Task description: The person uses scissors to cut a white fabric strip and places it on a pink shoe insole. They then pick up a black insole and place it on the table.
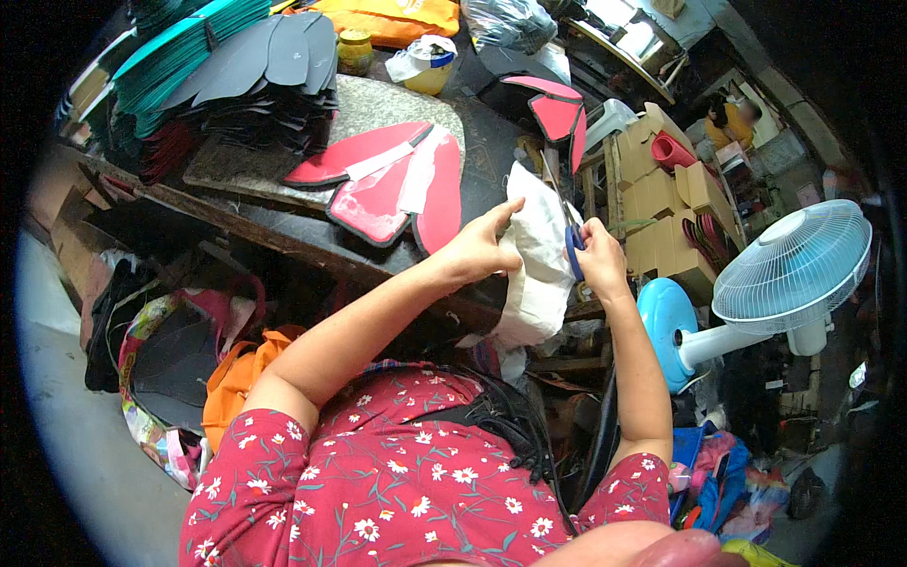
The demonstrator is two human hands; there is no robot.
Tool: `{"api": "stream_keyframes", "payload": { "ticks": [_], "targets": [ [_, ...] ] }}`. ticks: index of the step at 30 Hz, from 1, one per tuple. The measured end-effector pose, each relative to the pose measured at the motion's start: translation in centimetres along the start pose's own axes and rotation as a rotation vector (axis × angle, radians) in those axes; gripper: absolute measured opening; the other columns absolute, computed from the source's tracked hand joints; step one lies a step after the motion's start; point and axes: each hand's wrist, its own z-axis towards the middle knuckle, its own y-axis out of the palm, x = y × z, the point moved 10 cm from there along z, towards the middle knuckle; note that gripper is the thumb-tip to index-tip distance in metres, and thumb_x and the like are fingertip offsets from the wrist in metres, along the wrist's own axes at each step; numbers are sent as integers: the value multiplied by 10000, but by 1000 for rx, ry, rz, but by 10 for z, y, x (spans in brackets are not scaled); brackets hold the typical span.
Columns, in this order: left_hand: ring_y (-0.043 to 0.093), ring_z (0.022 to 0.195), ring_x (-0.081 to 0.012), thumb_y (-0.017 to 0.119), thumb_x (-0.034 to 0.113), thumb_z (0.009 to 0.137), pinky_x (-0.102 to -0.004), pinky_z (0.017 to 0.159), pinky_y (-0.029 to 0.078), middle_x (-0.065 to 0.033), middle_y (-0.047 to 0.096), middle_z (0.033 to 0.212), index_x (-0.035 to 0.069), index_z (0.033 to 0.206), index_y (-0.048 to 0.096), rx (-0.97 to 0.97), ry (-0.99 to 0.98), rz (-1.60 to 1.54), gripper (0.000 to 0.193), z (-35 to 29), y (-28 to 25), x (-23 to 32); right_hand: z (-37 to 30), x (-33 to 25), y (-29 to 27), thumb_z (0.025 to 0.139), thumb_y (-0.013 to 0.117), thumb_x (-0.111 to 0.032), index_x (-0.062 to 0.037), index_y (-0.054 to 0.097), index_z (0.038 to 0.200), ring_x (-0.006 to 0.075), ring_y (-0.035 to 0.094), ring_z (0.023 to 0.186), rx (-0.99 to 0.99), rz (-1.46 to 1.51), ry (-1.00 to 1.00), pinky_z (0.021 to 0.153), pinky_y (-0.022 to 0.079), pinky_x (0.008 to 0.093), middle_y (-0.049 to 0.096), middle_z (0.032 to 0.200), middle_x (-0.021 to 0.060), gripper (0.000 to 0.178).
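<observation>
My left hand [484, 248] grips the left edge of a white cloth piece [537, 300], thumb in front and fingers toward its upper part. The cloth hangs down past the front of the table. In my right hand [602, 263] is a pair of scissors with blue handles [574, 249], the blades pointing up along the cloth's right side. Whether the blades are apart is too small to tell. Left of my hands, pink foam cut-outs with dark edges [439, 213] lie joined by white strips. Another pink cut-out [557, 115] rests farther off, at the table's right.
Stacked grey sole-shaped sheets [274, 71] and teal sheets [194, 57] crowd the table's far left. Nearby stand a yellow jar [354, 52] and a yellow tub [430, 77]. Cardboard boxes [652, 194] and a blue-and-white fan [789, 269] are at right. A person [729, 128] sits far back.
</observation>
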Motion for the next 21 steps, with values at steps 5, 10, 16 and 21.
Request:
{"api": "stream_keyframes", "payload": {
  "ticks": [5,10,16,21],
  "targets": [
    [509,1215,-186,660,-32,743,-288,985,457,-198,330,1558,23,1592,152,212,234,289,990,-12,-11,19,24,-38,-24,822,739,-240,-80,537,981,428,667,839,146,4,-206,721,493,511,686,841,192,302],
    [514,1204,-189,673,-60,779,-285,951,474,-176,281,1594,79,1606,73,304,260,231,1031,-28,-13,28,78,-48,-38,879,711,-329,-74,550,1027,433,670,843,388,86,-190,727,495,513,694,869,206,336],
    [612,882,-150,693,-26,812,-264,780,510,-112,606,1281,75,1500,404,294,284,436,754,-33,-9,38,102,-43,-28,808,779,-519,-59,581,960,292,652,733,334,69,-97,664,494,421,666,778,114,523],
    [625,857,-104,674,-32,841,-244,773,509,-61,695,999,43,1296,609,263,172,383,465,-33,-5,33,60,-58,-30,909,740,-371,-44,543,970,95,621,649,158,428,-149,586,468,235,713,798,86,386]
  ]
}}
